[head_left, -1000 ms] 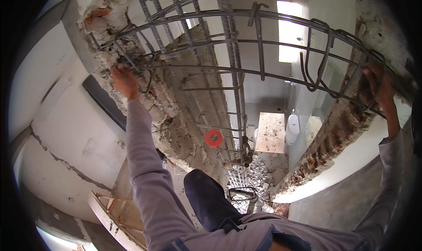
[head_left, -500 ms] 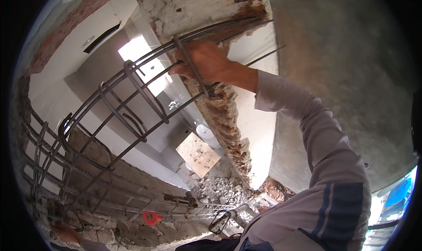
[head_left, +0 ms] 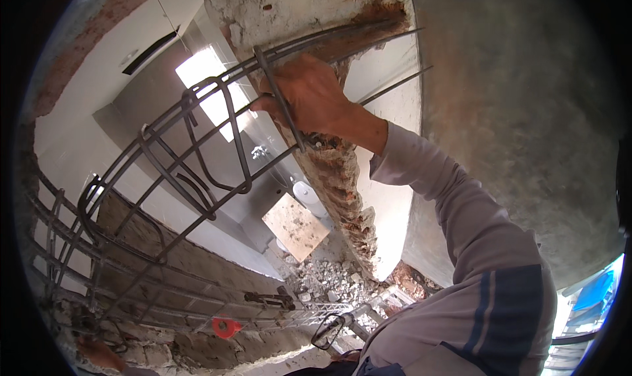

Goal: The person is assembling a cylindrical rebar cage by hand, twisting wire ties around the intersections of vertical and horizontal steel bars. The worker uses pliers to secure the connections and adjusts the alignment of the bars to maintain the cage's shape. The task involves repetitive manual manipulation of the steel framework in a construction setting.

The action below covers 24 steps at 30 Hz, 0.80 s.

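The right hand (head_left: 315, 100) is up at the top of a cage of dark grey steel reinforcing bars (head_left: 197, 178), where the cage meets the broken end of a crumbling brick and plaster wall (head_left: 342, 185). Its fingers (head_left: 280, 90) are curled and pressed together around one bent grey steel stirrup bar (head_left: 280, 100), which passes under the knuckles and comes out below the heel of the hand. That bar's long axis runs steeply, from upper left down to the lower right, crossing the long horizontal rods of the cage almost squarely. The rods themselves sweep away from the hand toward the lower left, so nearly all of the cage lies to the left of and below the grip.

The left hand (head_left: 99, 353) is well apart, low in the left corner beside the far foot of the cage; it is too dim and small to tell whether its fingers are spread or closed. The right hand is plainly the nearer one to the stirrup.

Below, a heap of grey rubble (head_left: 322, 284) lies on the floor near a flat brown board (head_left: 296, 226), and a small red round object (head_left: 226, 326) sits by the lower rods.
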Each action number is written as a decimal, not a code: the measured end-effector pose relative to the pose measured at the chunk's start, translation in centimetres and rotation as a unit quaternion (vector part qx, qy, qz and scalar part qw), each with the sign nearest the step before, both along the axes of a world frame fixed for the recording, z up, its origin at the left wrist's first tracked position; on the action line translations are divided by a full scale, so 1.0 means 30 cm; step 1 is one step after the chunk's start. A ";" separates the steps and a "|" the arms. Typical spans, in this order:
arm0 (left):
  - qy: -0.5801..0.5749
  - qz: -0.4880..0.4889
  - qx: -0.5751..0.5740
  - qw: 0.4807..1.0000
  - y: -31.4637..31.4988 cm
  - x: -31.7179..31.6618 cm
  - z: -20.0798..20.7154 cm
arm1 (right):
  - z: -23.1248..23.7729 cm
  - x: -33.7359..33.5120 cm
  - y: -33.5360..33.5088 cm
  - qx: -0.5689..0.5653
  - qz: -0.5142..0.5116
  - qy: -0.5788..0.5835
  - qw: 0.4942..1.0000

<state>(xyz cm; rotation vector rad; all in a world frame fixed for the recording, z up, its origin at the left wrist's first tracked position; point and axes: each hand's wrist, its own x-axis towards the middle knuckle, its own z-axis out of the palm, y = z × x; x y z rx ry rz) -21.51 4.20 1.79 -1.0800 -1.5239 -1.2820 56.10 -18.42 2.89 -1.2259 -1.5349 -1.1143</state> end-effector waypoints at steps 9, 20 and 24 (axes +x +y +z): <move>-0.004 0.096 -0.008 0.995 -0.011 0.071 0.020 | 0.028 -0.077 -0.138 -0.186 -0.032 0.109 0.976; -0.019 0.037 0.002 0.999 -0.077 0.065 0.017 | -0.028 -0.018 -0.039 0.001 0.056 -0.066 0.996; 0.093 -0.119 0.056 0.987 -0.106 -0.050 0.007 | -0.003 -0.025 -0.003 -0.074 0.087 -0.136 0.984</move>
